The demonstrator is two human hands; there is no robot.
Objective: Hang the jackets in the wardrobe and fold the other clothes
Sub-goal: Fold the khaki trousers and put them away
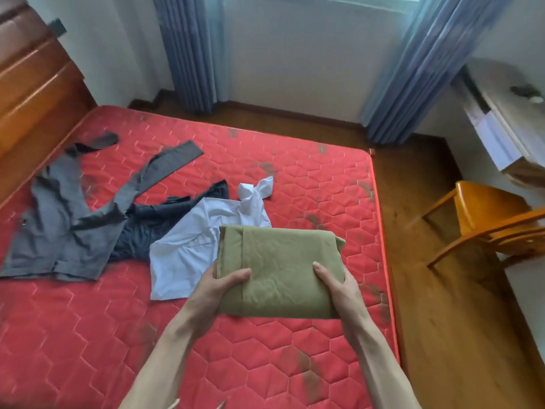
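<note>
Along the left edge stands a wooden headboard (35, 93), and below it a red quilted mattress (88, 335) fills most of the view. On its left part lies a grey jacket (59, 231), spread open with one sleeve flung up toward the middle of the bed. Just right of it a dark garment (147, 228) lies crumpled, partly under a white shirt (191, 255) that is loosely spread, with a twisted sleeve at its far end. Held above the near right part of the mattress is a folded olive-green garment (280, 270), a neat rectangle that overlaps the white shirt's right edge from this view. The left hand (218, 290) grips its near left corner, thumb on top and fingers curled underneath. The right hand (339, 287) grips the near right corner the same way, thumb pressed on the cloth. Behind the bed hang blue curtains (188, 54) on either side of a white wall. On the wooden floor at the far right stands an orange wooden chair (486, 219), beside a pale desk (507, 119).
</note>
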